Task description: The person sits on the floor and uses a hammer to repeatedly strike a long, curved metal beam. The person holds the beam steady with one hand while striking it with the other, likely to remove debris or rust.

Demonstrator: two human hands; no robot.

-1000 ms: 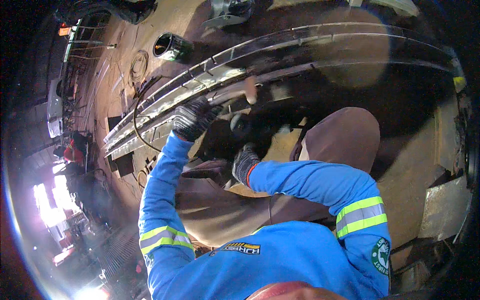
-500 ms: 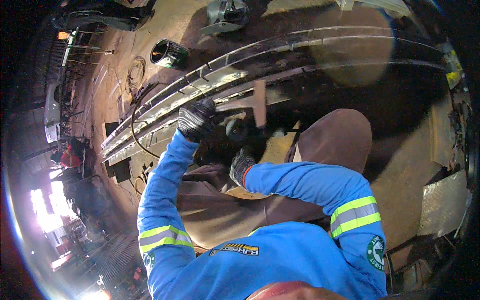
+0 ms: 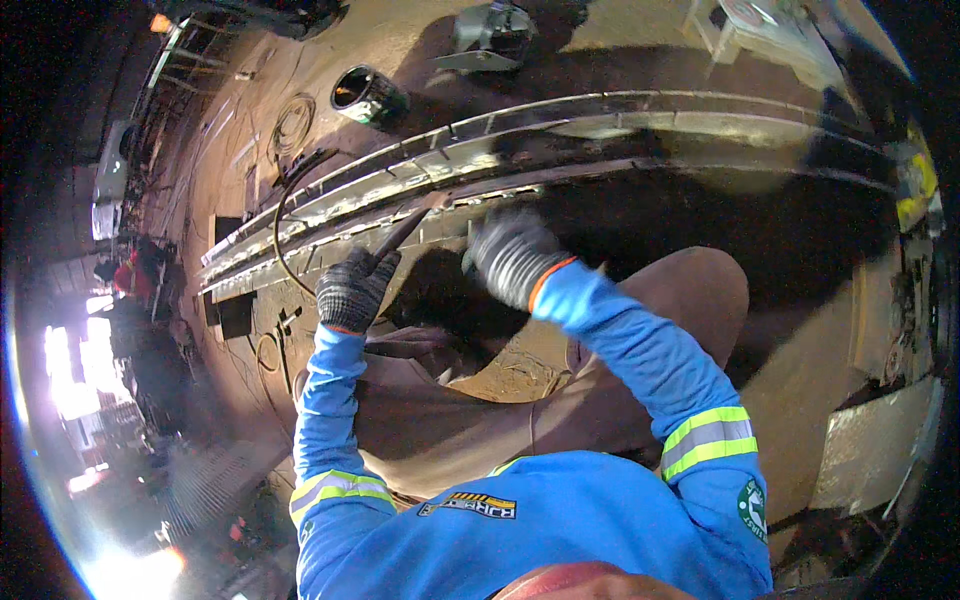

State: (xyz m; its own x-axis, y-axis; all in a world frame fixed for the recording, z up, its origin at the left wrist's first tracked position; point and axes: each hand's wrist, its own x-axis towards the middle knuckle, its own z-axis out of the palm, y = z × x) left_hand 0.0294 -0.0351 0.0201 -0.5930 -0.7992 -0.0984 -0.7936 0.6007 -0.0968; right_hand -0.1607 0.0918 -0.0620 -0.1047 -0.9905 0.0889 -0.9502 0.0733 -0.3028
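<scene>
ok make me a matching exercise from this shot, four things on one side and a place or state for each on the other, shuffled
Things:
1. left hand
2. right hand
3. dark can
4. long metal frame

Places or states:
A. lies on its side on the floor beyond the frame
B. gloved, closed round a slim dark rod
C. stretches across the floor in front of the person
D. gloved, raised beside the frame, blurred

Pairs: 1-B, 2-D, 3-A, 4-C
</scene>
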